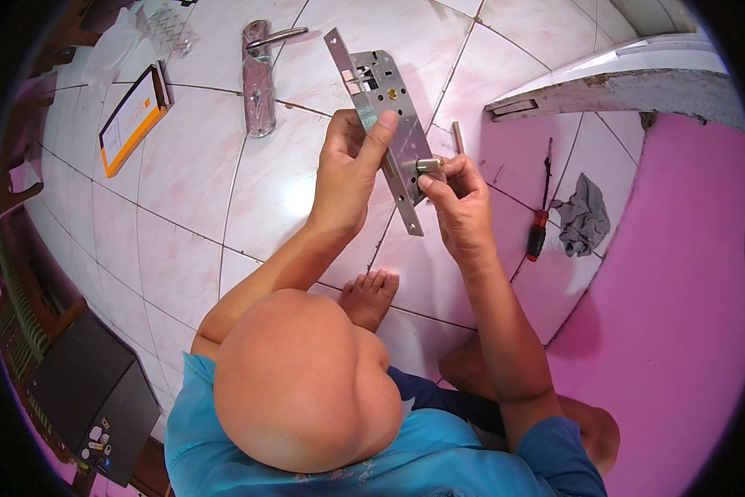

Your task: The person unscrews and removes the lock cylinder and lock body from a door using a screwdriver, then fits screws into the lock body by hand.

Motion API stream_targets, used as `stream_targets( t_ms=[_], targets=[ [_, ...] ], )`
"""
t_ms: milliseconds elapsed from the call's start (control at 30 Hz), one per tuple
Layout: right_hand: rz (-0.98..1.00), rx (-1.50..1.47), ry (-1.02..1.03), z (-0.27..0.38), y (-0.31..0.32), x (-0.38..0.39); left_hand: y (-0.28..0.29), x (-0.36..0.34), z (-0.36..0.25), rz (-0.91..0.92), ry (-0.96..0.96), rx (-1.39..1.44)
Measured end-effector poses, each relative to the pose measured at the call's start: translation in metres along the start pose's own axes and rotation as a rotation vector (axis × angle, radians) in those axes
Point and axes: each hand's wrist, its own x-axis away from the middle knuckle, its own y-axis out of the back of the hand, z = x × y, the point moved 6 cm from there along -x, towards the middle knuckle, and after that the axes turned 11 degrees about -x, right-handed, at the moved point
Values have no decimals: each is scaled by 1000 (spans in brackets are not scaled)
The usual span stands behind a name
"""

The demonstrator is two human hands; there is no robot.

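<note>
A metal mortise lock [408, 124] is held up on a slant above the tiled floor, its long faceplate toward the left. My left hand [342, 170] grips it by the faceplate edge, thumb laid across the front. Near the lock's lower end, my right hand [464, 207] pinches a short silver lock cylinder [428, 166] between thumb and fingers. The cylinder lies against the side of the lock body. Whether it sits inside the slot cannot be made out.
On the floor lie a lever handle on a plate [259, 95] in plastic, an orange-and-white box [132, 124], clear plastic wrapping [169, 33], a screwdriver [537, 234] and a grey cloth [582, 215]. A worn white door edge [588, 98] juts in at right, beside a pink wall [662, 273].
</note>
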Motion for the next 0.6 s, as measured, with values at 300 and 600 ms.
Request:
stream_targets(
  t_ms=[300,600],
  targets=[
    [41,-320,-227,-3,-12,9,-22,5,5,354,-11,446],
    [39,-435,-511,-22,-18,17,-27,1,31,361,202,487]
  ],
)
